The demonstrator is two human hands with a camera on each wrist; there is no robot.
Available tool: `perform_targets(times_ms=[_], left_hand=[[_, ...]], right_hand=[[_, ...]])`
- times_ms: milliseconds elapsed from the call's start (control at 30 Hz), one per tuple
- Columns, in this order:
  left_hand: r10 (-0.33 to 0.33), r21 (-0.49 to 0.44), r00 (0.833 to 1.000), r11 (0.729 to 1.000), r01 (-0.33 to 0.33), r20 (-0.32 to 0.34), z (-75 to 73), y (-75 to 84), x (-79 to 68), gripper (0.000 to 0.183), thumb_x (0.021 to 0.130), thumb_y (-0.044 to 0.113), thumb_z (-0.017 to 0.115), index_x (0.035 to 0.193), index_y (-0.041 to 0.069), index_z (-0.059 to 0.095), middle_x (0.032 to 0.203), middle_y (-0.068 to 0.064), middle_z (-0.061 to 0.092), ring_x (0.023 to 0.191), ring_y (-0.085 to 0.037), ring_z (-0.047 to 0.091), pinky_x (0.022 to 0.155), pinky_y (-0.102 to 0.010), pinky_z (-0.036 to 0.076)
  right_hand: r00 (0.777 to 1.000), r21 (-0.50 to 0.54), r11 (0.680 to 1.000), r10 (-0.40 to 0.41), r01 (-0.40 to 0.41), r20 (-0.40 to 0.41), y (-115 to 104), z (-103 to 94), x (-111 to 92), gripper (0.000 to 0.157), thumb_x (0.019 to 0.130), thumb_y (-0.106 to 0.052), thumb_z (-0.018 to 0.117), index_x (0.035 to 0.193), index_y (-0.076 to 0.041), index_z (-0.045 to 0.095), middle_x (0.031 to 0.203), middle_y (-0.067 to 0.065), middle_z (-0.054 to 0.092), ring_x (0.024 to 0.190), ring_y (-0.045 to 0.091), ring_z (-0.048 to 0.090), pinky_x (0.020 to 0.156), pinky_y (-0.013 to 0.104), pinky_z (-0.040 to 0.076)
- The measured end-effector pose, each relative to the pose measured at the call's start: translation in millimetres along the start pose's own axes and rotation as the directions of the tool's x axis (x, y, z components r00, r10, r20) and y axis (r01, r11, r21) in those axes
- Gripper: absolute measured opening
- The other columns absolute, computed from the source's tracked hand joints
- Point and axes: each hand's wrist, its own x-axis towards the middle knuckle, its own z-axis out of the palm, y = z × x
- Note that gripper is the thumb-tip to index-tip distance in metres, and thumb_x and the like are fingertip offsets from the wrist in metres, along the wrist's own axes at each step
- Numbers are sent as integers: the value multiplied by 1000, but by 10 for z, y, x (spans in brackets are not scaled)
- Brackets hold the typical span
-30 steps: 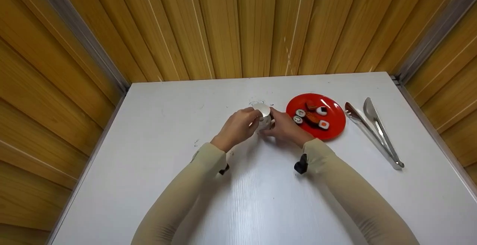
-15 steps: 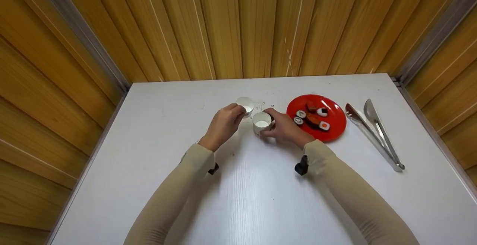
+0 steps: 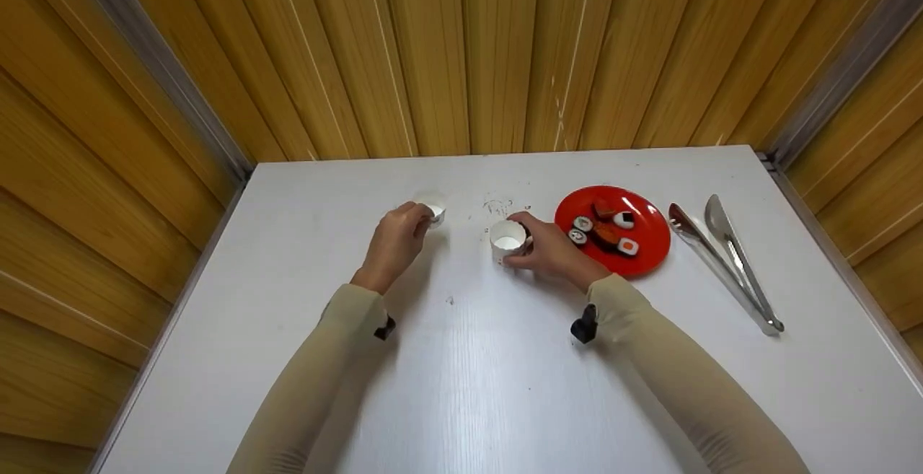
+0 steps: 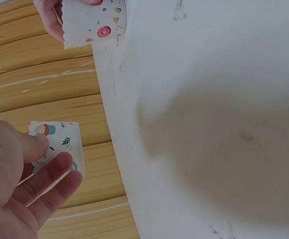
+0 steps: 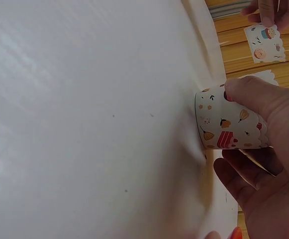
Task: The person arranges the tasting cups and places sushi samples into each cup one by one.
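Note:
My left hand [image 3: 393,239] pinches a small white paper baking cup [image 3: 436,214] by its rim, left of centre. The left wrist view shows the thumb on this baking cup [image 4: 72,132], printed with cupcakes and leaves. At the middle of the table my right hand [image 3: 555,247] grips a second paper baking cup [image 3: 502,252], upright with its mouth facing up. In the right wrist view, this second baking cup [image 5: 226,117] has a scalloped rim and prints of cake and flowers; the thumb lies on its side. A gap separates the two cups.
A red plate [image 3: 649,261] with several toy sushi pieces [image 3: 604,232] lies just right of my right hand. Metal tongs [image 3: 743,272] rest beyond it. The white table [image 3: 476,387] has dark scuffs and is bounded by wood-patterned walls [image 3: 433,55].
A second ago both hands were together at one stack of cups. My left hand has drawn one cup out and carried it left; the right hand stays around the other.

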Motion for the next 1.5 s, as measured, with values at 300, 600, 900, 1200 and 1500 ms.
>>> perform_targets(times_ms=[300, 600, 900, 1200, 1500], left_hand=[[-147, 33, 989, 989, 146, 24, -138, -241, -107, 12, 94, -4, 71, 104, 1, 73, 102, -13, 75, 96, -25, 73, 85, -39, 59], [-230, 83, 973, 970, 227, 30, -254, -476, -228, 11, 94, -2, 71, 105, 1, 74, 105, -14, 76, 98, -28, 73, 85, -43, 59], [-302, 82, 953, 951, 299, 30, -334, -664, -344, 10, 95, -3, 70, 104, -2, 73, 103, -18, 74, 97, -33, 72, 82, -45, 59], [-378, 82, 924, 924, 374, 50, -391, -775, -404, 11, 95, -6, 68, 105, -4, 72, 105, -21, 73, 101, -35, 71, 86, -47, 57], [-449, 96, 891, 892, 442, 67, -406, -865, -467, 15, 97, -8, 64, 110, -4, 71, 106, -20, 72, 98, -32, 67, 91, -47, 54]], right_hand=[[1000, 7, 1000, 4, -4, -4, 3, 15, 6, 67, 85, -19, 86, 141, -12, 50, 131, 14, 65, 112, 31, 60, 102, 49, 48], [1000, -9, 1000, 0, 0, -2, 0, 13, -25, 70, 86, -19, 85, 145, -14, 47, 130, 16, 66, 110, 30, 61, 101, 49, 49], [1000, 27, 1000, -8, 8, -2, 16, -1, -53, 70, 86, -18, 85, 144, -12, 47, 132, 16, 64, 114, 32, 60, 104, 50, 47], [1000, 38, 999, 7, -8, 16, 24, -8, -60, 71, 86, -18, 85, 146, -14, 47, 134, 14, 63, 114, 30, 59, 104, 49, 47], [999, 52, 998, 25, -26, 23, 13, -18, -94, 71, 87, -21, 84, 147, -18, 46, 137, 10, 62, 115, 29, 59, 105, 50, 47]])
